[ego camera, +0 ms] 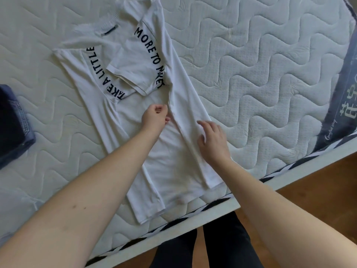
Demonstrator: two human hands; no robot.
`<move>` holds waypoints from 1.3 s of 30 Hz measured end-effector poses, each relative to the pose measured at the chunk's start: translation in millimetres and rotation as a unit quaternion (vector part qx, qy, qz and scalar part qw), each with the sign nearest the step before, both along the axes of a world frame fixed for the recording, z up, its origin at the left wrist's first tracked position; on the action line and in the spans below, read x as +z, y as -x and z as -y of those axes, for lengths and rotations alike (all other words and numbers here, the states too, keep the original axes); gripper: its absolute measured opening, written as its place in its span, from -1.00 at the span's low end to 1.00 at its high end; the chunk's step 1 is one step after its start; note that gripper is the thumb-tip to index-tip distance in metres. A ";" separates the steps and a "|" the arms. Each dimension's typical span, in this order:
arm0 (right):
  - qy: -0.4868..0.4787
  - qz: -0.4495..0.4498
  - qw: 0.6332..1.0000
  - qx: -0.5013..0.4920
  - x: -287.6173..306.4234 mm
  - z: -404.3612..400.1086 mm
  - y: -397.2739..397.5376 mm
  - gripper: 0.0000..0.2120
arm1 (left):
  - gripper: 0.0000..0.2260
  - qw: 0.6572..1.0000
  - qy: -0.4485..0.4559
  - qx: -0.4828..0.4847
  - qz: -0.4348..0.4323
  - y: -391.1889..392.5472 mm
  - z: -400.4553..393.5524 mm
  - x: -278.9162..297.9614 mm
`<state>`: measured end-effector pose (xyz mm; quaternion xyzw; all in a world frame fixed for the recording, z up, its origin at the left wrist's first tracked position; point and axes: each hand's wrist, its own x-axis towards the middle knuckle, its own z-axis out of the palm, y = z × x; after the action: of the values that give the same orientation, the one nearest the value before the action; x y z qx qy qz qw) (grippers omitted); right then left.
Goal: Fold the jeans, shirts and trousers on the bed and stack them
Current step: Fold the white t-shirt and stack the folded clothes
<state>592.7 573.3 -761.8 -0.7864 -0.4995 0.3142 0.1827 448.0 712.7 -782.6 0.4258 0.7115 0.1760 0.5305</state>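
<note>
A white T-shirt with black lettering lies flat on the quilted mattress, collar at the far end, hem by the near edge. Its right side is folded over the middle, with the sleeve tucked in. My left hand sits at the shirt's middle, its fingers curled onto the edge of that folded flap. My right hand rests flat on the folded flap, fingers spread, pressing the cloth. Folded blue jeans lie at the left edge of the view.
The mattress's near edge has a black-and-white striped border and runs diagonally. Beyond it is wooden floor, where my dark-trousered legs stand. A grey printed band runs along the mattress's right end.
</note>
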 end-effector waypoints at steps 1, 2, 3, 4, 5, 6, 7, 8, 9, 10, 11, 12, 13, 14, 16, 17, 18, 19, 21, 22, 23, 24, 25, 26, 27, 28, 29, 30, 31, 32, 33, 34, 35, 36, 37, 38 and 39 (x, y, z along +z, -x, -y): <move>-0.003 -0.005 1.000 0.026 0.6 -14.4 3.5 -0.49 | -0.84 0.999 -0.002 0.045 -0.004 1.1 -11.2 0.7; -0.003 -0.008 0.999 0.048 1.6 -26.1 6.4 -0.46 | -0.81 0.995 -0.003 0.097 -0.008 2.3 -20.7 2.0; -0.002 -0.014 0.998 0.064 1.2 -41.1 9.7 -0.45 | -0.77 0.989 -0.011 0.148 -0.017 5.6 -34.5 2.1; 0.002 -0.023 0.997 0.072 1.5 -52.3 12.2 -0.43 | -0.73 0.982 -0.029 0.180 -0.040 8.6 -46.6 2.8; 0.006 -0.032 0.997 0.074 1.4 -63.9 14.2 -0.42 | -0.71 0.976 -0.055 0.196 -0.078 12.4 -60.3 3.2; 0.009 -0.044 0.996 0.077 0.7 -75.6 16.1 -0.42 | -0.69 0.969 -0.080 0.206 -0.114 17.3 -74.6 4.4; 0.011 -0.054 0.995 0.079 -0.4 -87.0 17.6 -0.41 | -0.66 0.963 -0.099 0.211 -0.138 22.2 -90.0 5.2; 0.012 -0.064 0.995 0.080 -1.5 -97.7 18.7 -0.40 | -0.63 0.961 -0.107 0.211 -0.147 27.2 -105.4 5.2; 0.013 -0.073 0.994 0.080 -2.8 -107.5 19.8 -0.39 | -0.59 0.962 -0.104 0.203 -0.151 31.8 -120.5 4.5; 0.014 -0.082 0.994 0.077 -4.4 -116.7 20.6 -0.38 | -0.56 0.965 -0.090 0.194 -0.154 35.8 -135.4 3.1; 0.015 -0.090 0.993 0.073 -6.2 -125.1 21.7 -0.37 | -0.52 0.968 -0.067 0.191 -0.151 39.4 -149.3 2.2; 0.017 -0.096 0.993 0.069 -7.9 -131.9 23.0 -0.37 | -0.48 0.970 -0.033 0.198 -0.138 41.7 -160.7 2.9; 0.019 -0.100 0.993 0.066 -9.5 -137.8 24.5 -0.36 | -0.44 0.970 0.004 0.212 -0.122 43.4 -169.8 4.2; 0.020 -0.102 0.993 0.064 -11.0 -142.8 26.2 -0.36 | -0.41 0.968 0.036 0.219 -0.116 44.3 -175.6 6.6; 0.019 -0.107 0.993 0.056 -14.3 -150.1 28.8 -0.34 | -0.40 0.970 0.062 0.193 -0.133 45.7 -184.2 8.1; 0.018 -0.107 0.993 0.053 -15.7 -152.4 29.4 -0.34 | -0.45 0.974 0.050 0.169 -0.139 47.1 -188.0 6.6; 0.020 -0.103 0.993 0.052 -16.6 -154.0 29.9 -0.34 | -0.53 0.979 0.022 0.144 -0.142 48.4 -190.0 6.1; 0.021 -0.093 0.994 0.052 -16.7 -155.2 30.5 -0.36 | -0.61 0.981 -0.018 0.125 -0.146 48.8 -191.1 6.8; 0.013 -0.047 0.998 0.044 -15.2 -157.7 33.0 -0.39 | -0.66 0.979 -0.083 0.104 -0.152 48.4 -189.7 14.3; 0.013 -0.017 0.999 0.038 -13.8 -159.4 35.7 -0.41 | -0.65 0.978 -0.101 0.102 -0.154 48.3 -188.1 18.4; 0.021 0.015 0.999 0.033 -12.5 -161.2 39.5 -0.41 | -0.64 0.976 -0.115 0.100 -0.157 49.5 -186.5 21.4; 0.030 0.050 0.998 0.028 -11.8 -162.7 43.8 -0.42 | -0.64 0.974 -0.123 0.101 -0.159 52.4 -183.9 22.4; 0.038 0.084 0.995 0.028 -11.8 -164.1 48.4 -0.42 | -0.64 0.974 -0.127 0.107 -0.155 56.4 -180.9 23.1; 0.037 0.109 0.993 0.035 -12.1 -165.5 52.8 -0.41 | -0.64 0.974 -0.126 0.119 -0.144 62.7 -179.1 21.2; 0.028 0.125 0.991 0.050 -12.7 -167.0 56.6 -0.39 | -0.65 0.975 -0.121 0.138 -0.129 68.8 -177.0 19.0; 0.010 0.133 0.989 0.072 -13.6 -169.2 60.9 -0.36 | -0.66 0.974 -0.107 0.161 -0.115 75.5 -175.6 15.8; -0.009 0.136 0.986 0.099 -14.6 -171.8 65.2 -0.33 | -0.68 0.973 -0.093 0.188 -0.100 81.2 -174.4 12.6; -0.029 0.141 0.981 0.132 -15.9 -175.0 69.8 -0.32 | -0.67 0.969 -0.078 0.217 -0.089 86.7 -173.5 8.2; -0.048 0.151 0.974 0.164 -17.6 -178.7 74.7 -0.32 | -0.64 0.964 -0.062 0.243 -0.084 91.3 -172.6 5.6; -0.062 0.166 0.965 0.193 -19.7 -182.1 78.8 -0.33 | -0.61 0.960 -0.046 0.265 -0.079 94.7 -171.6 4.0; -0.067 0.179 0.958 0.216 -21.9 -185.4 82.1 -0.34 | -0.58 0.957 -0.026 0.283 -0.066 97.6 -171.1 3.3; -0.065 0.185 0.952 0.233 -23.9 -188.9 84.4 -0.36 | -0.56 0.954 -0.005 0.299 -0.037 100.2 -171.0 1.5; -0.062 0.188 0.949 0.245 -25.8 -192.6 85.9 -0.38 | -0.53 0.950 0.018 0.311 0.000 102.1 -170.7 0.6; -0.064 0.190 0.946 0.254 -27.9 -196.2 86.5 -0.42 | -0.53 0.948 0.040 0.314 0.037 103.7 -170.1 -0.6; -0.075 0.194 0.943 0.259 -30.4 -199.5 86.5 -0.49 | -0.58 0.949 0.058 0.303 0.070 104.9 -169.4 -2.2; -0.096 0.198 0.941 0.259 -32.2 -202.9 86.4 -0.59 | -0.68 0.953 0.069 0.279 0.096 106.3 -168.8 -4.1; -0.124 0.202 0.938 0.254 -32.8 -206.5 86.2 -0.70 | -0.80 0.959 0.070 0.254 0.105 107.6 -168.1 -5.5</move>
<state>506.5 779.8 -794.6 -0.6513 -0.7440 0.1203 0.0881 340.4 880.9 -788.1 0.1719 0.7473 0.2978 0.5686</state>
